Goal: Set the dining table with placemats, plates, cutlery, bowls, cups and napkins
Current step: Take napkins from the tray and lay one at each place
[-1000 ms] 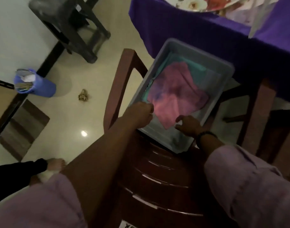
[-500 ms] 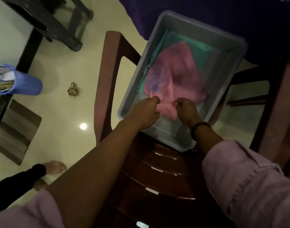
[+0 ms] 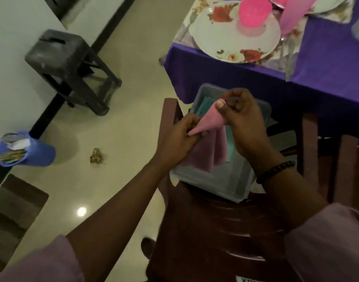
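Both hands pinch the pink napkin (image 3: 210, 124) above the grey bin (image 3: 225, 186). The left hand (image 3: 179, 139) has its fingers curled on the lower corner, and the right hand (image 3: 242, 121) has thumb and fingers closed on the upper corner. The top edge is stretched taut between them; the rest hangs down into the bin. Probably held this way to shake it open or fold it before it goes to a place setting. A teal napkin (image 3: 205, 103) lies in the bin under the pink one, partly hidden by the hands. The bin sits on a brown chair (image 3: 211, 231), just beside the near edge of the desk (image 3: 327, 64), likely parked there for a short reach.

At the desk's near-left corner one setting looks done: a floral plate (image 3: 231, 45) on a placemat (image 3: 186, 23), a pink bowl (image 3: 254, 11) on the plate, and cutlery (image 3: 288, 58) at the plate's right, blurred. The held napkin is well short of that setting, not over the desk yet.

A dark stool (image 3: 66, 64) and a blue cup (image 3: 32, 149) holding utensils are on the floor at the left.
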